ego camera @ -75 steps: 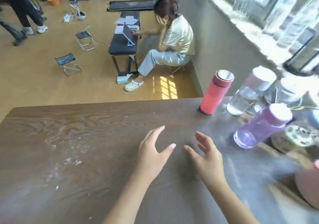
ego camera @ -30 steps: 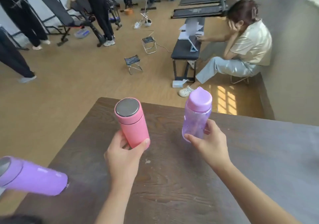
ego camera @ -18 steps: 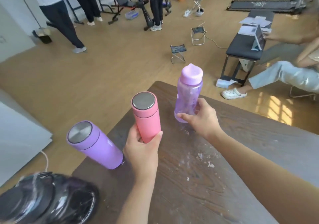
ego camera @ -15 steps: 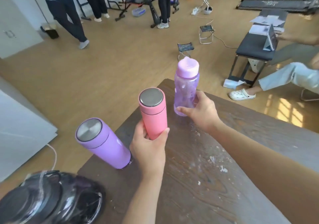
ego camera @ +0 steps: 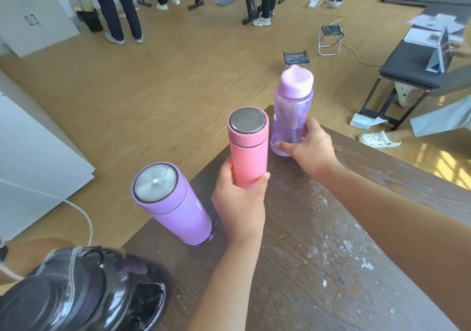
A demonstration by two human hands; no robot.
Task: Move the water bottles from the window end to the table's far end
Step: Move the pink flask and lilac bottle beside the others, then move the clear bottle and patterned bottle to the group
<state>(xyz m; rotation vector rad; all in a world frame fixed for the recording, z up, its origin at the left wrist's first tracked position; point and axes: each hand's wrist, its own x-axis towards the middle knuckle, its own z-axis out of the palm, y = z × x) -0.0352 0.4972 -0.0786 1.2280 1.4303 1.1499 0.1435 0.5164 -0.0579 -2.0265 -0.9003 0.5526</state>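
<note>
Dark wooden table point(ego camera: 318, 254), wood-floored gym behind — and both hands are busy at its corner. The left hand point(ego camera: 239, 203) is wrapped around the pink flask point(ego camera: 248, 147), the right hand point(ego camera: 309, 147) clasps the clear purple bottle point(ego camera: 291, 116) low at the table's edge. The purple flask point(ego camera: 173, 205) stands free beside them, left of the pink one.
</note>
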